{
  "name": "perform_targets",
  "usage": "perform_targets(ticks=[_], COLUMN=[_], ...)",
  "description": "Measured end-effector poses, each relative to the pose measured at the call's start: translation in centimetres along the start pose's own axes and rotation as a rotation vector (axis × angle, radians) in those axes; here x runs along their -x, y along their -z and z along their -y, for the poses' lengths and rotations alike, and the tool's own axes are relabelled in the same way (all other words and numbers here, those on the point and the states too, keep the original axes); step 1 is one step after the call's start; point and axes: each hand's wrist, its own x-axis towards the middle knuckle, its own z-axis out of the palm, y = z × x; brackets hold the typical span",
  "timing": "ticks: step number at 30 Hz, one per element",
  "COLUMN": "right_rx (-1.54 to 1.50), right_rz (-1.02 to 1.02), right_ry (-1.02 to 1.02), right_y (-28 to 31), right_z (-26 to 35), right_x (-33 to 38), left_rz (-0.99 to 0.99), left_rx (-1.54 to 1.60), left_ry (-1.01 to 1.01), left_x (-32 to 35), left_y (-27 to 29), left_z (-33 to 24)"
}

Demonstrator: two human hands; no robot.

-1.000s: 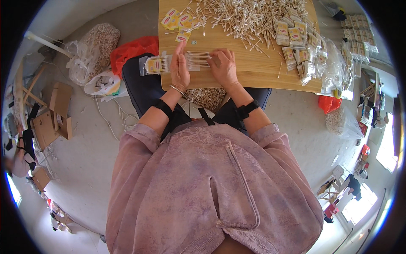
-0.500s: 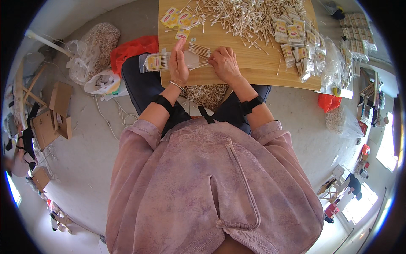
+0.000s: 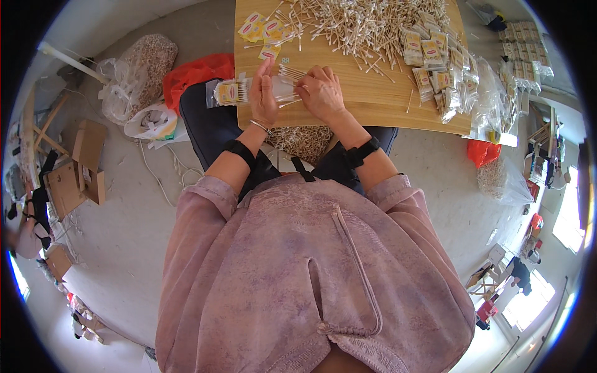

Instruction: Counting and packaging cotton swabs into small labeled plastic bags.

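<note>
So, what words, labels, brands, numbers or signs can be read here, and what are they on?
None I can quote:
Loose yellow-and-white cards: red oval on some; lettering too small to read.
Clear packets on the right: yellow labels, red ovals; too small.
Swab packet beside the left hand: yellow label, red mark; too small.
Wooden table: small greenish mark, too blurred.

Bright daylight — white glare at windows (image 3: 528,306) — edge distortion

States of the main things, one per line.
Left hand: open, on edge
Right hand: curled, grip unclear
Swabs between them: loose, splayed
Swab heap: loose, piled
Yellow cards: scattered, overlapping
Packet by left hand: filled, seal unclear
Packets at right: filled, heaped
Cardboard box: open
</note>
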Motion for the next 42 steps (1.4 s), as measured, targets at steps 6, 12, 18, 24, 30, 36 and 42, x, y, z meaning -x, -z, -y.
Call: perform_targets(ticks=[6,12,18,24,30,36,42], right_rx=[0.184,0.068,0.021,0.019,0.002,0.073,0.166], right_rz=[0.028,-0.06,0.158,0.249,0.111,-0.087,-0.128], right_ry=[0.089,0.149,0.247,0.408,0.29,0.155,0.048], right_y=[-0.7,0.6,2.7,1.5,0.8,-0.5,-1.3], right_z=[0.4,-1.0,-1.5,0.1,0.0,0.6,1.7], right_x=[-0.7,0.0,5.0,6.4,4.0,2.0,1.4], left_rz=[0.008,0.004,0.074,0.009,0.005,0.0,-0.02], left_rx=[-0.045,0.042,0.125,0.141,0.094,0.078,0.064], left_ry=[0.012,0.003,0.127,0.126,0.062,0.11,0.091], left_x=[0.0,0.0,0.1,-0.5,-0.5,-0.2,-0.1], left_y=[0.0,-0.5,-0.4,0.9,0.3,0.1,0.2], left_z=[-0.1,1.1,2.5,0.8,0.2,-0.1,-0.1])
